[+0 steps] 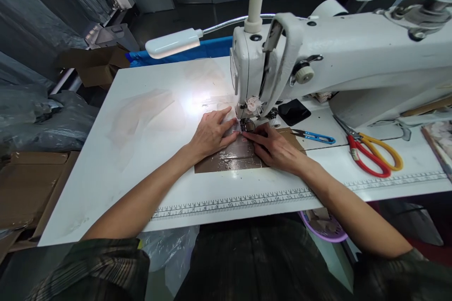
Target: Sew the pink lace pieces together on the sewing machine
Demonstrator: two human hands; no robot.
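Observation:
A white industrial sewing machine (339,61) stands on a white table (148,117). Under its presser foot (247,124) lies a small clear piece of material (235,128) over a brown taped patch (229,160) on the tabletop. My left hand (212,132) lies flat just left of the foot, fingers stretched out and pressing the piece down. My right hand (275,148) rests to the right of the foot, its fingers extended and pressed on the piece right beside the needle. Neither hand grips anything that I can see.
A blue thread snip (314,137) and red-and-yellow scissors (370,150) lie right of my right hand. A gooseneck lamp (173,42) lights the table. A printed ruler (229,203) runs along the front edge. Cardboard boxes (95,63) and grey plastic bags (38,117) sit left.

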